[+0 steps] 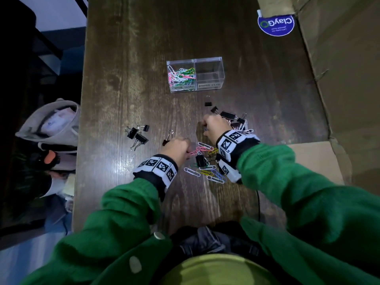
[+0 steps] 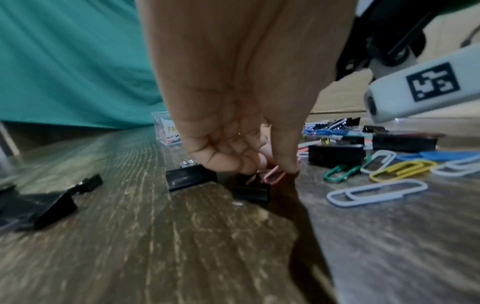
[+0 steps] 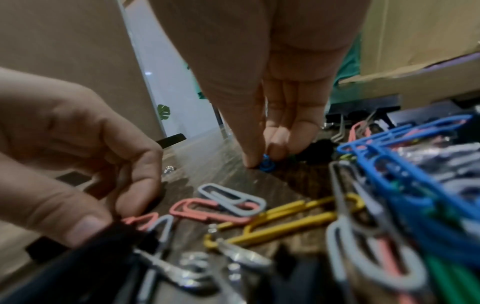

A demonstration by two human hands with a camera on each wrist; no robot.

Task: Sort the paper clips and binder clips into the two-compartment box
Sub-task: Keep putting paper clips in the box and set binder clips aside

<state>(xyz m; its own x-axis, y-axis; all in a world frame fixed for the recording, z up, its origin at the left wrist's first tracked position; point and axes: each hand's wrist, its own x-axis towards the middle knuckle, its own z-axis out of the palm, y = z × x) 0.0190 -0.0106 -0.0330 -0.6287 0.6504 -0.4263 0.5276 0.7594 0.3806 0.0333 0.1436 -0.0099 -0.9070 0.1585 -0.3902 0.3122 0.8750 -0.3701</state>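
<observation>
A clear two-compartment box (image 1: 220,67) stands mid-table; its left half holds several coloured paper clips (image 1: 181,76), its right half looks empty. My left hand (image 1: 177,148) is down at the table, pinching a pink paper clip (image 2: 274,174) between thumb and fingertips. My right hand (image 1: 216,125) pinches a blue paper clip (image 3: 267,164) against the wood. Loose paper clips (image 1: 205,171) lie between my wrists around a black binder clip (image 1: 200,160). More binder clips (image 1: 228,115) sit beyond the right hand, and others (image 1: 136,135) lie to the left.
A large cardboard box (image 1: 339,68) lines the right side of the dark wooden table (image 1: 127,68), with a round blue sticker (image 1: 275,24) beside it. A grey bag (image 1: 53,122) sits off the table's left edge.
</observation>
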